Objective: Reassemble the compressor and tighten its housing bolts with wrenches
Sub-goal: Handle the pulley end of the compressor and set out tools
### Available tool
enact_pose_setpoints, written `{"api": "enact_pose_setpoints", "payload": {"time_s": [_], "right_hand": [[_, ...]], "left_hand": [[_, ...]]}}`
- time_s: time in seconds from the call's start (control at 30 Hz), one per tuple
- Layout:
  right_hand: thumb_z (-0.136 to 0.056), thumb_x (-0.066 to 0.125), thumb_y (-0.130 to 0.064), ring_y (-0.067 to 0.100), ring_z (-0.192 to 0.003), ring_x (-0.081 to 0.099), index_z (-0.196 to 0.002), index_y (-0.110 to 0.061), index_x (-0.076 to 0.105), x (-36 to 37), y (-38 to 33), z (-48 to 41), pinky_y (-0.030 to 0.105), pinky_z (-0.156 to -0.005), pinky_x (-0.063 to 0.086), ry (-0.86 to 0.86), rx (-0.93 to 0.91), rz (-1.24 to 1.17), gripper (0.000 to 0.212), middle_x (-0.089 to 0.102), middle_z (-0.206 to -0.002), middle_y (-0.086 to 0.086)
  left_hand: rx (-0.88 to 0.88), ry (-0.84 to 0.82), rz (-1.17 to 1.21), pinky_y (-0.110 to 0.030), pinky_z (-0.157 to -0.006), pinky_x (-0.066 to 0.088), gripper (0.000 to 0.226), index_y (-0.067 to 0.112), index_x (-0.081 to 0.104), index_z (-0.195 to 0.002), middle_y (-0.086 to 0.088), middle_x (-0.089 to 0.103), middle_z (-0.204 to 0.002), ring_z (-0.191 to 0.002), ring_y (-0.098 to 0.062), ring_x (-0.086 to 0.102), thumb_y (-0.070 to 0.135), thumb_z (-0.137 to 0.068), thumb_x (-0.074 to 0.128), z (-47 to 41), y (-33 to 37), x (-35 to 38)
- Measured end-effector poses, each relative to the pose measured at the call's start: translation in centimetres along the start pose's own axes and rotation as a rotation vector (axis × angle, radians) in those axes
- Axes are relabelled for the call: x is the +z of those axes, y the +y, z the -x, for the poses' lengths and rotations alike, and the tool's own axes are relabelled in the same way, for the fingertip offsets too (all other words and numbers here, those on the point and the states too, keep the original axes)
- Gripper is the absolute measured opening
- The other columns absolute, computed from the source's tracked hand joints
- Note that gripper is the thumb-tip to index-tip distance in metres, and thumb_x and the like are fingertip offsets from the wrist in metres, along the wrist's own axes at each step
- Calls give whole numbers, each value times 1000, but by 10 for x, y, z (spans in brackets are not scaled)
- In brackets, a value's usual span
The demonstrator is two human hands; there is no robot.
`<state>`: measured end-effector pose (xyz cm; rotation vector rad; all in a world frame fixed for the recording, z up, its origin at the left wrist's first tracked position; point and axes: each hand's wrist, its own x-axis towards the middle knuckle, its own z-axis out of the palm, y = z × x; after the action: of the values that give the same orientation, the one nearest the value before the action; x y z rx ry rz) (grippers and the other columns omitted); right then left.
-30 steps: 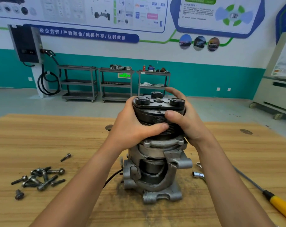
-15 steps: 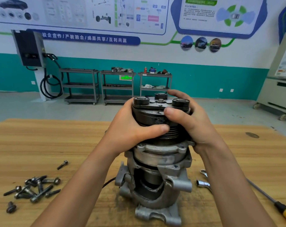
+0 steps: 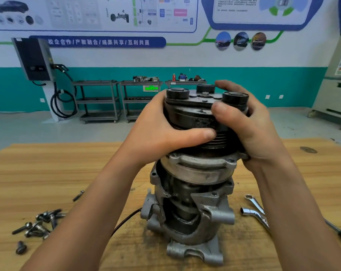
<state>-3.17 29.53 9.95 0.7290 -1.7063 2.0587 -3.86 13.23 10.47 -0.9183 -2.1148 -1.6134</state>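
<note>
Since a second ago your head has moved in, so the grey cast-aluminium compressor (image 3: 191, 202) fills more of the view; your grip is unchanged. Your left hand (image 3: 158, 132) wraps the left side of the black grooved clutch pulley (image 3: 193, 116) at its top, thumb across the grooves. Your right hand (image 3: 251, 130) clasps the right side, fingers curled over the rim. The compressor stands on end on the wooden table (image 3: 48, 173), long axis vertical, directly beneath and between both hands. The silver flange under the pulley looks slightly canted, so I judge it not yet seated: press straight down. The loose dark bolts (image 3: 40, 223) lie below-left, nearer your left hand; the chrome wrenches (image 3: 255, 210) lie below your right.
</note>
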Motion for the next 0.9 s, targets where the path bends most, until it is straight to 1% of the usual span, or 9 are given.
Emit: {"api": "enact_pose_setpoints", "payload": {"time_s": [0.07,0.13,0.27,0.33,0.4,0.47,0.6,0.73,0.9], "right_hand": [[-37,86,-33,13,-90,69,-108,-22,57,-2,-4,-2,24,-74,53,9,-45,-41,77,73,-91,-5],[-32,91,-45,17,-94,68,-110,-19,56,-4,-6,-3,28,-77,53,13,-58,-101,89,72,-96,0],[-31,92,-45,22,-97,67,-110,-18,56,-8,-6,-2,34,-81,54,51,-46,-134,91,71,-99,2],[-38,86,-31,18,-93,68,-107,-18,57,-8,-4,-1,31,-79,54,84,-37,-134,76,71,-95,0],[-46,75,-31,14,-87,68,-105,-19,58,-3,-2,0,27,-75,54,99,-25,-154,62,72,-88,-4],[-47,74,-30,11,-82,69,-104,-20,58,2,2,1,23,-71,53,100,-19,-140,60,73,-83,-7],[-42,79,-35,9,-87,69,-107,-23,58,12,11,4,23,-73,54,110,4,16,69,73,-90,-7],[-37,81,-48,7,-93,68,-115,-28,57,17,17,7,28,-82,54,141,33,205,83,71,-103,-4],[-37,80,-50,4,-94,67,-119,-29,54,17,17,10,25,-81,54,181,30,255,89,69,-106,-5]], "left_hand": [[52,-4,-73,-31,-87,51,78,19,57,-115,9,68,-109,-102,-4,63,46,-45,77,-6,10,0],[84,-16,-127,-36,-92,50,78,20,57,-115,9,67,-110,-104,-3,62,50,-46,76,-11,18,1],[65,-49,-178,-28,-92,49,66,34,55,-105,18,66,-104,-101,5,60,53,-43,73,-17,21,4],[61,-66,-170,-21,-89,49,65,35,54,-103,20,66,-103,-100,6,60,52,-44,73,-17,18,4],[56,-81,-152,-16,-85,49,63,36,55,-102,22,66,-101,-98,7,61,50,-44,74,-18,14,1],[38,-82,-128,-14,-82,49,61,37,55,-100,25,67,-97,-97,6,62,49,-44,75,-18,7,-4],[0,-61,-38,-14,-78,47,70,31,53,-104,19,66,-99,-98,3,63,45,-40,77,-10,-17,-11],[-29,-54,30,-22,-82,47,75,27,51,-110,12,64,-107,-100,-3,63,40,-40,75,-4,-38,-12],[-25,-113,24,-26,-84,48,82,14,50,-120,2,64,-111,-104,-11,62,38,-44,71,-8,-42,-12]]}}
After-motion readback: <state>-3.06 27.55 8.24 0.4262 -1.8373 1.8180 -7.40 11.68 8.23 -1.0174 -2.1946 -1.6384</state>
